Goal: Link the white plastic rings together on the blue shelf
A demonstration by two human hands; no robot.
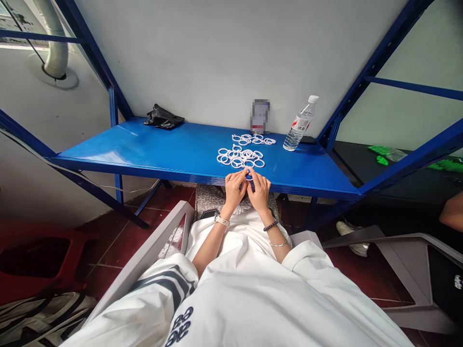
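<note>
My left hand and my right hand meet at the front edge of the blue table. Between their closed fingertips is a thin white ring, partly covered by the fingers. Just beyond lies a loose cluster of similar white rings, some overlapping and some with what look like small loops on the rim. A smaller row of white rings lies farther back, in front of an upright, blurred-out phone-like object.
A clear water bottle with a white cap stands at the right, beside a flat dark object. Black plastic bag lies at the back left. Blue frame posts rise at both ends. Another person's arm shows at the right edge.
</note>
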